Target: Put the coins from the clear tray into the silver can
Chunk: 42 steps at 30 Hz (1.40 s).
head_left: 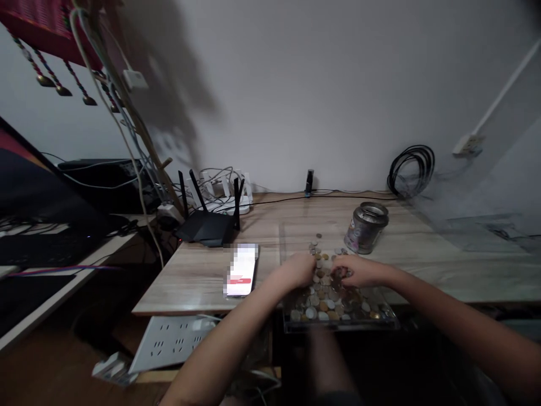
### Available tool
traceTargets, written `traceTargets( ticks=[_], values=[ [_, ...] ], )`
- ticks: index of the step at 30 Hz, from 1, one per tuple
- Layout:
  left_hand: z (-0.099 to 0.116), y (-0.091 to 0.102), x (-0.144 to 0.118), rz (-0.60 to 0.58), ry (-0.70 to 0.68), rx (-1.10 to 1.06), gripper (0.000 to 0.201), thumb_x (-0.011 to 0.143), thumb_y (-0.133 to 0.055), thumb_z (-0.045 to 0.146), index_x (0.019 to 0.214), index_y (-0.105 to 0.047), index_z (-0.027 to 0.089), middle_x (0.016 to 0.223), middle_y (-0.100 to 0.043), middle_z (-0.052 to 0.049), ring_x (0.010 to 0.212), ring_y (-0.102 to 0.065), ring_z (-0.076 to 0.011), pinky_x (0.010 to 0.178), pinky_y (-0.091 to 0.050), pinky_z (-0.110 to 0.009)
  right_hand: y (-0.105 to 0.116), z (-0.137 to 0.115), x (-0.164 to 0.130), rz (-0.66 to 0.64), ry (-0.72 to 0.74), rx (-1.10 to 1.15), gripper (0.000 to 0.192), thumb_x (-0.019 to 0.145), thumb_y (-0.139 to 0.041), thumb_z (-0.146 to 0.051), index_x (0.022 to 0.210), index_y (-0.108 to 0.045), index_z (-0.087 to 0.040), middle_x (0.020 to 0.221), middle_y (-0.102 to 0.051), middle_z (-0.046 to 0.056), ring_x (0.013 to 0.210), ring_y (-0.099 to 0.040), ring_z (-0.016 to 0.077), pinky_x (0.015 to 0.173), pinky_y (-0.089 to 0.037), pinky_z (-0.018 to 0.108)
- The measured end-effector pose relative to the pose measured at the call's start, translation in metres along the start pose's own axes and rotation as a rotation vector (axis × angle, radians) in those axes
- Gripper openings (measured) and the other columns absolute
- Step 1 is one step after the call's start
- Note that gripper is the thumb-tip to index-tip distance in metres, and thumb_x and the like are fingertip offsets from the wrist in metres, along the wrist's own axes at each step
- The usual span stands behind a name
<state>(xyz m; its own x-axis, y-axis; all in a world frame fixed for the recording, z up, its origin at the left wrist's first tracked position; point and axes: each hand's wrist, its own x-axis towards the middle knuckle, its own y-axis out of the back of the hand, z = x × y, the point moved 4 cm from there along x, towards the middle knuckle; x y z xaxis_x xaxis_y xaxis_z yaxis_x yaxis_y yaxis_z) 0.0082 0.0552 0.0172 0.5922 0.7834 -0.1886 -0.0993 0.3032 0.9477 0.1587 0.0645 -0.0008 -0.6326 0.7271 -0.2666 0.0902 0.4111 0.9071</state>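
On the far left, a dark monitor (38,192) is leaning over a side shelf, and cables are hanging down beside it. Next, a black router (205,225) is standing on the back part of the wooden desk (194,282), close to the wall, probably so that its wires are reaching the sockets there. A white power strip (169,341) is lying lower, under the desk edge. A phone (242,269) is lying flat with its screen lit and facing up, just left of the hands, where the person can be reading it while the hands are busy.

The left hand (298,270) is resting on the coins (333,301), fingers curled down into the heap; I cannot tell whether it is pinching a coin or only pressing on them. The coins are spreading over a clear flat tray (391,324) at the front edge of the desk, directly under and in front of both hands (a few are lying loose behind the tray). The right hand (359,272) is almost touching the left one, its fingers closed narrowly around some coins at the top of the heap.

Behind the right hand, near but apart, a metal tin (367,227) is standing tilted with its mouth open. A coil of black cable (412,166) is hanging on the wall to the right.
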Motion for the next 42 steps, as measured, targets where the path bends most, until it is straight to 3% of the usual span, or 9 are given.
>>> traceTargets(
  ticks=[5,9,16,22,28,32,38,42],
  values=[
    [0.002,-0.005,-0.016,0.059,0.061,-0.027,0.026,0.076,-0.043,0.024,0.091,-0.063,0.016,0.089,-0.065,-0.01,0.08,-0.06,-0.0184,0.069,-0.046,-0.025,-0.006,-0.005,-0.01,0.003,-0.035,-0.011,0.057,0.05,-0.066,-0.027,0.104,-0.052,-0.016,0.087,-0.054,0.003,0.077,-0.049,0.0173,0.066,-0.039,0.026],
    [0.017,-0.019,-0.017,0.135,-0.004,0.013,0.026,0.076,-0.045,0.027,0.094,-0.06,0.015,0.097,-0.06,-0.01,0.089,-0.056,-0.018,0.077,-0.044,-0.025,-0.015,-0.008,-0.014,-0.011,-0.056,-0.04,0.039,0.051,-0.066,-0.028,0.088,-0.056,-0.017,0.083,-0.051,0.002,0.075,-0.048,0.0162,0.062,-0.036,0.024],
    [0.032,-0.034,-0.008,0.101,-0.101,0.035,0.041,0.064,-0.061,0.034,0.099,-0.055,0.014,0.1,-0.054,-0.011,0.091,-0.054,-0.0214,0.076,-0.044,-0.028,-0.019,-0.004,-0.019,-0.02,-0.014,-0.06,0.019,0.052,-0.064,-0.018,0.069,-0.058,-0.015,0.072,-0.053,0.0,0.066,-0.047,0.0128,0.056,-0.032,0.021],
    [0.029,-0.037,0.0,0.061,-0.09,-0.067,0.03,0.069,-0.056,0.036,0.093,-0.059,0.018,0.093,-0.056,-0.006,0.083,-0.055,-0.0166,0.074,-0.043,-0.025,-0.027,0.005,-0.026,-0.226,-0.105,0.073,0.035,0.05,-0.065,-0.013,0.084,-0.058,-0.016,0.062,-0.05,-0.005,0.055,-0.045,0.0092,0.046,-0.028,0.018],
    [0.027,-0.036,0.003,0.052,-0.092,-0.197,0.028,0.074,-0.051,0.033,0.096,-0.058,0.017,0.085,-0.06,-0.003,0.075,-0.054,-0.0129,0.066,-0.042,-0.021,-0.014,-0.008,-0.033,-0.142,-0.034,-0.048,0.034,0.048,-0.066,-0.01,0.08,-0.061,-0.015,0.072,-0.052,-0.002,0.066,-0.046,0.0116,0.054,-0.032,0.019],
    [0.025,-0.034,0.003,0.051,-0.093,-0.248,0.029,0.074,-0.051,0.031,0.099,-0.058,0.017,0.082,-0.06,-0.002,0.071,-0.053,-0.0115,0.063,-0.04,-0.02,-0.016,-0.013,-0.034,-0.195,-0.027,-0.031,0.023,0.051,-0.06,-0.008,0.074,-0.062,-0.014,0.068,-0.052,-0.002,0.062,-0.046,0.0102,0.053,-0.032,0.019],
    [0.023,-0.032,0.001,0.055,-0.097,-0.337,0.029,0.074,-0.051,0.03,0.098,-0.059,0.014,0.079,-0.06,-0.002,0.067,-0.051,-0.0114,0.061,-0.039,-0.021,-0.012,-0.017,-0.036,-0.177,-0.025,-0.065,0.042,0.048,-0.061,-0.008,0.09,-0.062,-0.016,0.074,-0.056,-0.001,0.061,-0.046,0.0109,0.053,-0.031,0.02],
    [0.021,-0.033,0.001,0.065,-0.113,-0.37,0.027,0.074,-0.052,0.029,0.096,-0.059,0.015,0.077,-0.06,-0.002,0.065,-0.051,-0.0115,0.062,-0.039,-0.022,-0.01,-0.014,-0.038,-0.165,-0.043,-0.165,0.03,0.047,-0.061,-0.006,0.075,-0.066,-0.016,0.066,-0.056,-0.001,0.061,-0.047,0.0123,0.055,-0.031,0.022]
  ],
)
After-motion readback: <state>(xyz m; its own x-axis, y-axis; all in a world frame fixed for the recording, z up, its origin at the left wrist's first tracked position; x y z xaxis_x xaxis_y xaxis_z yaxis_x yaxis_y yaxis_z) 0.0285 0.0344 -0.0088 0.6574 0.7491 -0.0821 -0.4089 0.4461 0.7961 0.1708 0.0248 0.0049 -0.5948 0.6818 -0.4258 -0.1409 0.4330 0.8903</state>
